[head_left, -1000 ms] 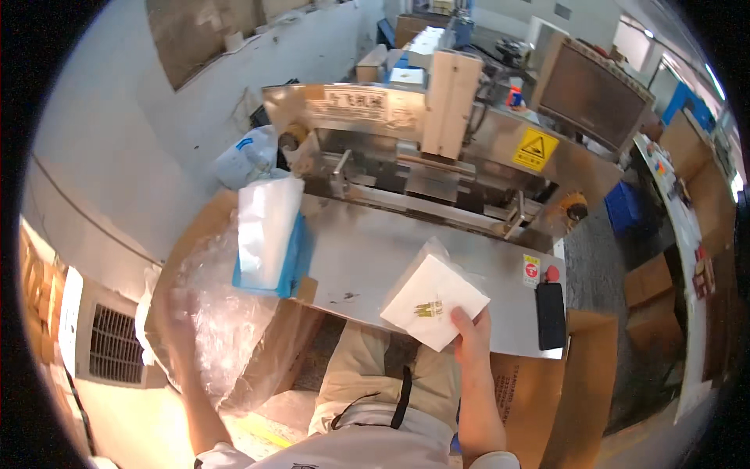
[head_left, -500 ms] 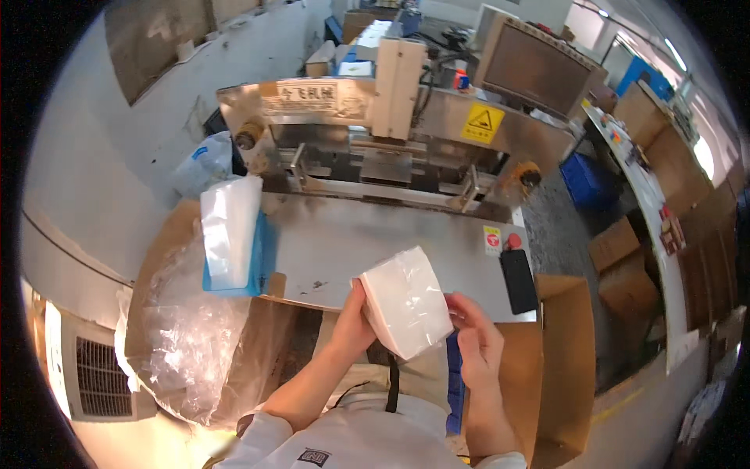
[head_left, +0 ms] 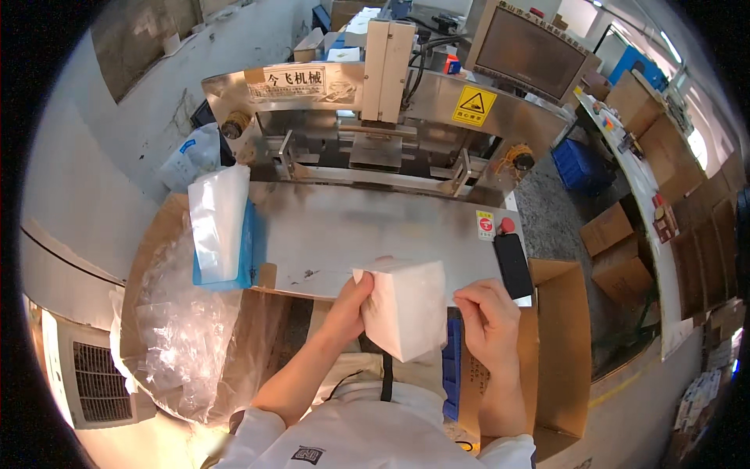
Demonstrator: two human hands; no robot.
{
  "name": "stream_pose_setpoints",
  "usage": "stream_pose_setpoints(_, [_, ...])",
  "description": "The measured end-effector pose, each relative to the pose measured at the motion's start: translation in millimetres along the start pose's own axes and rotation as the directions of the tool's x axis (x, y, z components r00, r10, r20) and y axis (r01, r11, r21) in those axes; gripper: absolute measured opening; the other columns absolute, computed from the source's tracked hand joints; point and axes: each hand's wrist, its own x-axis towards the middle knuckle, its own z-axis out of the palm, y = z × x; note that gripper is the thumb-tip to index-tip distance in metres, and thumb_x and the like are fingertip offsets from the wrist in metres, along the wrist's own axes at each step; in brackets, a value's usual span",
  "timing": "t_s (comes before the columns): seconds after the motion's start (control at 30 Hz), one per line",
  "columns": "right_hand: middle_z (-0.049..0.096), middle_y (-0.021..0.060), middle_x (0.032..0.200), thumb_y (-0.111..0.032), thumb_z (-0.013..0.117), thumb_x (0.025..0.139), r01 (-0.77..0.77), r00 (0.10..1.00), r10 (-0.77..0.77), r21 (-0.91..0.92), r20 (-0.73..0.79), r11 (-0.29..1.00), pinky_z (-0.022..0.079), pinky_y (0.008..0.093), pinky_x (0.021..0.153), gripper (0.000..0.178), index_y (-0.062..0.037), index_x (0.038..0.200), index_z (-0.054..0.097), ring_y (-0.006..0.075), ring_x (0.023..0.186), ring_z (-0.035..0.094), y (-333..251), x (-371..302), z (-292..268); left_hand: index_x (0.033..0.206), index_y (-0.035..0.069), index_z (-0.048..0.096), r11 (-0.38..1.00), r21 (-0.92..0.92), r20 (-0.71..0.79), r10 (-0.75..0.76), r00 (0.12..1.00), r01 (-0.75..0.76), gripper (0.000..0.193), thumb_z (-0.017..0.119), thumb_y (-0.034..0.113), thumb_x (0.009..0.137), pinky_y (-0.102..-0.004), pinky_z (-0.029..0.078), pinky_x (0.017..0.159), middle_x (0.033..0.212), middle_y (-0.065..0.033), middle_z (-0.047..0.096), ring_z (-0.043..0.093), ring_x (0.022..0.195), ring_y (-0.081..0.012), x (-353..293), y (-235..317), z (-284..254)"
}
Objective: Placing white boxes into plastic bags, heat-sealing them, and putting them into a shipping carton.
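My left hand (head_left: 350,307) grips the left side of a white, block-shaped package (head_left: 418,313) in a thin, slightly shiny wrap. The package is tilted in mid-air in front of my body, just off the front edge of the metal worktable (head_left: 351,227). To the right of the package, apart from it, is my right hand (head_left: 491,319). Its fingers are curled and the tips pinched together; whether anything thin is between them I cannot make out. The underside of the package and most of my left fingers are hidden.
A blue bin (head_left: 246,246) with clear plastic bags (head_left: 219,227) stands on the table's left. Below it is a carton lined with crumpled clear film (head_left: 187,328). A black phone (head_left: 512,266) lies at the right, above an open cardboard box (head_left: 562,352). Behind stands a metal machine (head_left: 312,86).
The package has turned in my left hand, showing a different face. My right hand has drawn away from its right side, and its fingers have closed to a pinch. The view has shifted slightly.
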Motion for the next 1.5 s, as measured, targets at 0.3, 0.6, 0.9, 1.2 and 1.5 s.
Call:
stream_pose_setpoints(0.3, [0.062,0.0118,0.087,0.006,0.065,0.085,0.027,0.986,-0.055,-0.179,-0.157,0.984,0.05,0.0332,0.067,0.011,-0.0015,0.093,0.064,0.0263,0.077,0.063,24,40,-51,0.133,0.004,0.058,0.976,0.087,0.067,-0.206,0.976,0.2,0.06,0.051,0.055,0.101,-0.0315,0.054,0.092,0.116,-0.0059,0.069,0.068,0.104,-0.0156,-4,9,4])
stream_pose_setpoints(0.6, [0.074,0.0187,0.093,-0.008,0.066,0.086,-0.198,0.41,0.631,-0.611,0.659,0.766,0.057,0.0396,0.081,0.025,-0.0075,0.11,0.073,0.0293,0.089,0.072,58,-122,-70,0.132,0.006,0.059,0.975,-0.149,-0.119,-0.185,0.976,0.166,0.056,0.05,0.052,0.102,-0.0332,0.057,0.091,0.121,-0.0074,0.069,0.069,0.102,-0.0165,17,34,15])
stream_pose_setpoints(0.9, [0.043,0.0192,0.148,-0.011,0.069,0.091,-0.464,0.759,0.608,0.848,0.232,0.256,0.043,0.0321,0.105,0.074,-0.0014,0.153,0.03,0.0207,0.13,0.05,76,-99,-42,0.147,-0.001,0.04,0.884,0.358,-0.062,-0.298,0.953,0.3,0.071,0.062,0.045,0.098,-0.0337,0.053,0.092,0.123,-0.0127,0.062,0.063,0.109,-0.0205,61,-6,86])
stream_pose_setpoints(1.2, [0.062,0.0124,0.127,-0.008,0.076,0.086,-0.392,0.551,0.826,0.838,-0.117,0.38,0.049,0.0373,0.101,0.063,0.0004,0.141,0.046,0.0216,0.116,0.06,89,-121,-104,0.152,-0.004,0.031,0.749,0.659,0.14,-0.216,0.966,0.072,0.072,0.063,0.033,0.099,-0.0333,0.044,0.102,0.137,-0.0161,0.052,0.052,0.124,-0.0214,64,-58,116])
stream_pose_setpoints(1.5, [0.067,0.015,0.116,-0.031,0.078,0.088,-0.596,0.027,0.91,0.724,-0.415,0.348,0.054,0.0341,0.083,0.058,0.0035,0.128,0.055,0.0206,0.098,0.067,277,-317,-240,0.133,-0.003,0.05,-0.543,0.727,0.535,0.064,0.842,-0.421,0.059,0.067,0.03,0.087,-0.0576,0.028,0.112,0.142,-0.0285,0.044,0.041,0.132,-0.0458,91,-107,78])
